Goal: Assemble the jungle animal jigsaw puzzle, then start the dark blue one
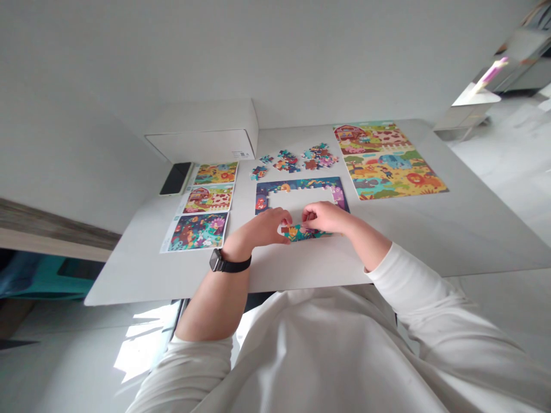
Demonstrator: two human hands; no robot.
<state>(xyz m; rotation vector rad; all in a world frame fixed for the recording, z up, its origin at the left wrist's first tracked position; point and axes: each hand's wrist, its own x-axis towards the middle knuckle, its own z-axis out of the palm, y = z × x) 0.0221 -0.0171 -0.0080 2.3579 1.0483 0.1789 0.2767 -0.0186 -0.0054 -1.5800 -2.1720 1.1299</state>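
Note:
A jigsaw puzzle frame (pixel 297 184) of dark blue and purple border pieces lies on the table in front of me, with bare table showing inside it. My left hand (pixel 272 226) rests over its lower left corner, thumb and fingers apart in a curve, hiding that corner. At the lower border strip (pixel 293 233), which shows orange flowers and green leaves, my right hand (pixel 323 217) has thumb and fingertips pinched together on a puzzle piece. The fingers mostly cover that piece. Several loose puzzle pieces (pixel 287 162) lie in small heaps beyond the frame.
Three small picture sheets (pixel 198 232) lie at the left below a black phone (pixel 176 178). A white box (pixel 200 143) stands at the back left. Two larger farm and safari pictures (pixel 390 166) lie at the right on the white table (pixel 430 229).

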